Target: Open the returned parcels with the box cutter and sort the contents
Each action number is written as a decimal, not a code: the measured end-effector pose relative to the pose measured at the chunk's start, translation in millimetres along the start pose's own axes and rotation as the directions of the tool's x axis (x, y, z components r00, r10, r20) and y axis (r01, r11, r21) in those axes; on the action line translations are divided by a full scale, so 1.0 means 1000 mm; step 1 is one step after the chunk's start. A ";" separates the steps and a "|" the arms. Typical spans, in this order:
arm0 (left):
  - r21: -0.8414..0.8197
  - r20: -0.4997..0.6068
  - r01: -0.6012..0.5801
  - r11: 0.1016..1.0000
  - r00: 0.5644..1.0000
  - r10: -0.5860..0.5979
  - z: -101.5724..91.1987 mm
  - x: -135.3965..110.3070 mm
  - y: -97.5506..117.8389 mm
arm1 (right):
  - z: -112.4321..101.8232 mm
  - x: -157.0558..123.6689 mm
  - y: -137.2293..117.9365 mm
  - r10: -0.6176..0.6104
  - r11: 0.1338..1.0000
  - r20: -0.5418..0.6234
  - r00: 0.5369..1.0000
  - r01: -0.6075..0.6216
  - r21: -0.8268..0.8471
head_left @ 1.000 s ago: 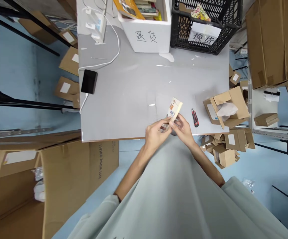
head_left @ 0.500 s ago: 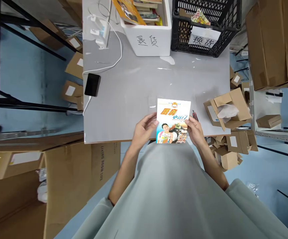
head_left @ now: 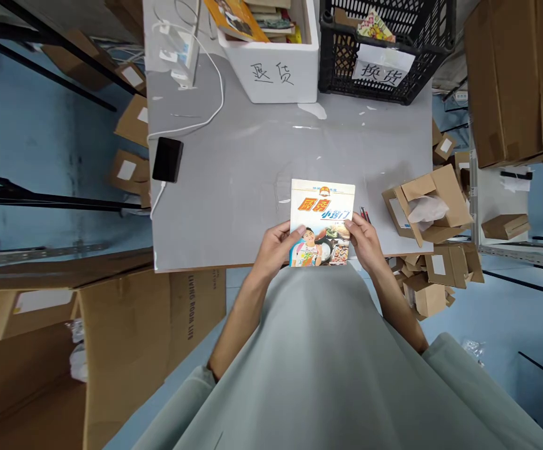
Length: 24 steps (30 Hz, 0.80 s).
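A thin book (head_left: 323, 215) with a white cover, orange and blue lettering and food pictures is held up at the table's near edge, its front facing me. My left hand (head_left: 276, 247) grips its left side, with the thumb lying over the cover and the fingers behind. On the opposite side my right hand (head_left: 365, 240) pinches the right edge, thumb on the front. The fingers behind the book are partly hidden. Just beyond my right hand, a few pens (head_left: 364, 215) lie on the grey table (head_left: 234, 187).
At the back stand a white foam box (head_left: 276, 75) of books and a black plastic crate (head_left: 365, 62), both labelled by hand. An opened carton (head_left: 428, 209) sits at the right edge. To the left lie a phone (head_left: 167, 160), its cable and a power strip (head_left: 187, 59).
My left thumb has moved further onto the cover. The book has tipped slightly, and its cover shows less glare. The whole view has shifted a little.
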<state>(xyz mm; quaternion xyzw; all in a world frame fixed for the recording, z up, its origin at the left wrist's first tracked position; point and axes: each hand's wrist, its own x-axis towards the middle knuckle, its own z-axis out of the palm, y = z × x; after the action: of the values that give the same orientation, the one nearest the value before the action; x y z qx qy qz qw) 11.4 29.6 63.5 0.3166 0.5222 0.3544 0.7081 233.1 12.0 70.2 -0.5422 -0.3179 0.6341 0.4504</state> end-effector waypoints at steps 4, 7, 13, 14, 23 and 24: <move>-0.004 -0.007 -0.013 1.000 1.000 0.013 -0.001 0.006 0.002 | 0.000 0.004 -0.004 -0.007 1.000 0.002 1.000 0.007 -0.019; 0.007 -0.010 -0.031 0.999 0.999 0.031 -0.002 0.008 0.003 | 0.000 0.009 -0.002 -0.021 0.999 0.020 1.000 0.022 -0.026; 0.134 -0.087 -0.130 0.982 0.986 0.142 0.001 0.010 0.008 | 0.002 0.017 0.017 -0.201 0.962 -0.157 0.967 0.164 -0.219; 0.165 -0.103 -0.155 0.974 0.979 0.173 0.002 0.011 0.008 | 0.004 0.017 0.020 -0.209 0.956 -0.146 0.967 0.170 -0.241; 0.468 0.067 -0.464 0.752 0.867 0.493 0.025 -0.001 -0.013 | 0.038 0.009 0.027 -0.136 0.983 0.005 0.991 0.135 -0.120; 0.504 0.105 -0.509 0.698 0.838 0.536 0.027 -0.003 -0.016 | 0.040 0.009 0.027 -0.140 0.983 0.012 0.990 0.141 -0.114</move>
<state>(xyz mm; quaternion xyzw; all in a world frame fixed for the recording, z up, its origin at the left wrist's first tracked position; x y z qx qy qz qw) 39.8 16.1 59.3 0.6191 0.5031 0.3963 0.4545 188.3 12.6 50.6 -0.5422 -0.3923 0.5824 0.4614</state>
